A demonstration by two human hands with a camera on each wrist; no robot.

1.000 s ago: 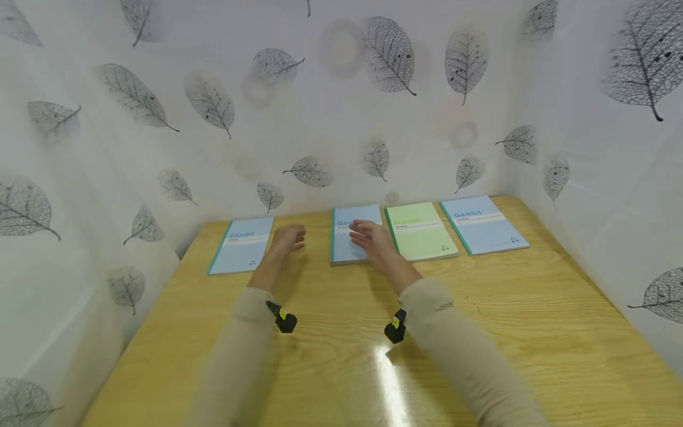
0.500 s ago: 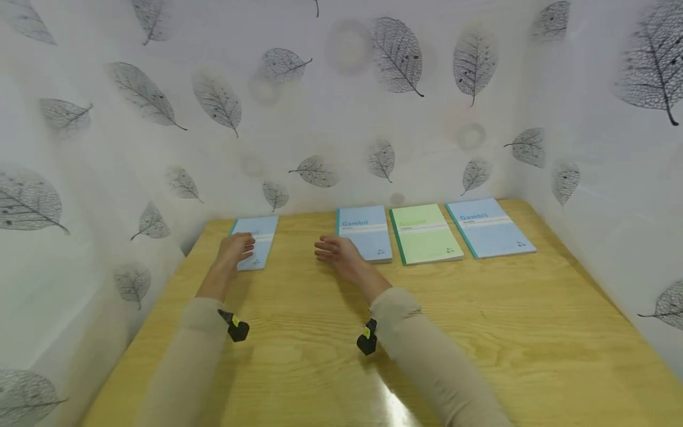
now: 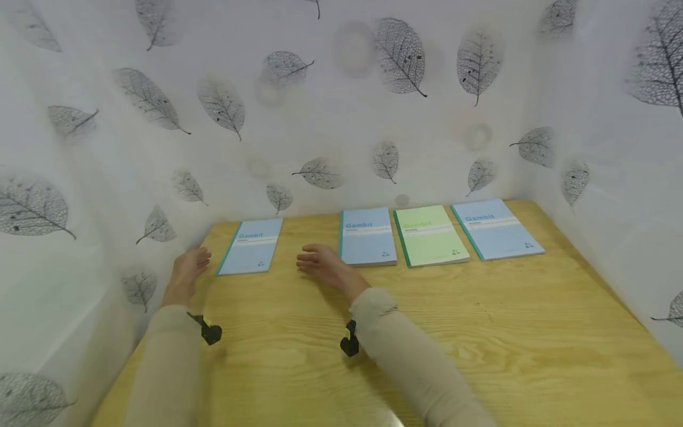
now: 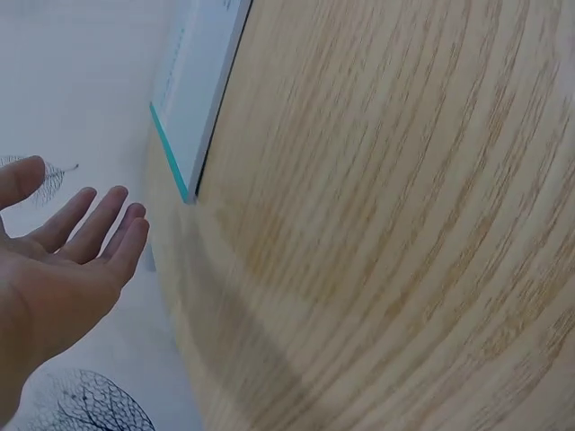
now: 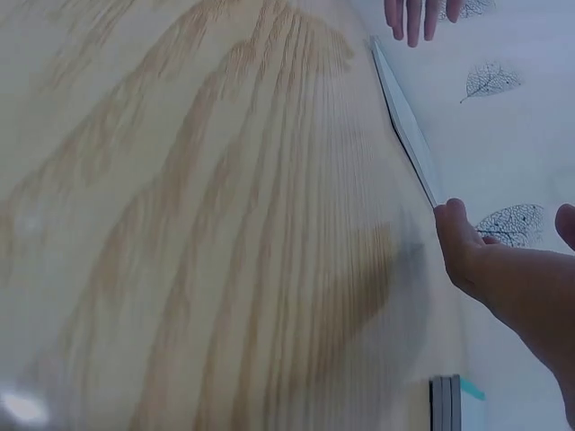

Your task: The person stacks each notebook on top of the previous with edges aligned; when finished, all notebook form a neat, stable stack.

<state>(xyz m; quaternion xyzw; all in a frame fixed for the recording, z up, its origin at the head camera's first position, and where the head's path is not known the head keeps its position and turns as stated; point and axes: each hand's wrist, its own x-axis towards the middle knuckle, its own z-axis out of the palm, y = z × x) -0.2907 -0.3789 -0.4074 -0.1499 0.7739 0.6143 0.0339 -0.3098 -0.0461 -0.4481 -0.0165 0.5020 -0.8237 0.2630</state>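
My left hand (image 3: 187, 274) hovers at the table's left edge, just left of a blue notebook (image 3: 251, 248) with a teal spine. Its fingers are loosely extended and hold nothing; in the left wrist view the hand (image 4: 72, 269) is apart from that notebook (image 4: 199, 90). Above the table, between the left notebook and a second blue notebook (image 3: 368, 238), is my right hand (image 3: 326, 267). Relaxed fingers point left and nothing is held. A green notebook (image 3: 432, 236) and another blue notebook (image 3: 497, 230) lie farther right in the row.
The wooden table (image 3: 427, 332) runs back to a white curtain (image 3: 331, 130) printed with grey leaves, which also hangs along both sides. Black wrist cameras sit at each cuff. In the right wrist view, layered notebook edges (image 5: 446, 404) show at the bottom.
Both hands have moved left. The left hand passed over the left notebook to its far side; the right hand went from over the second blue notebook to the gap. The notebooks stayed put.
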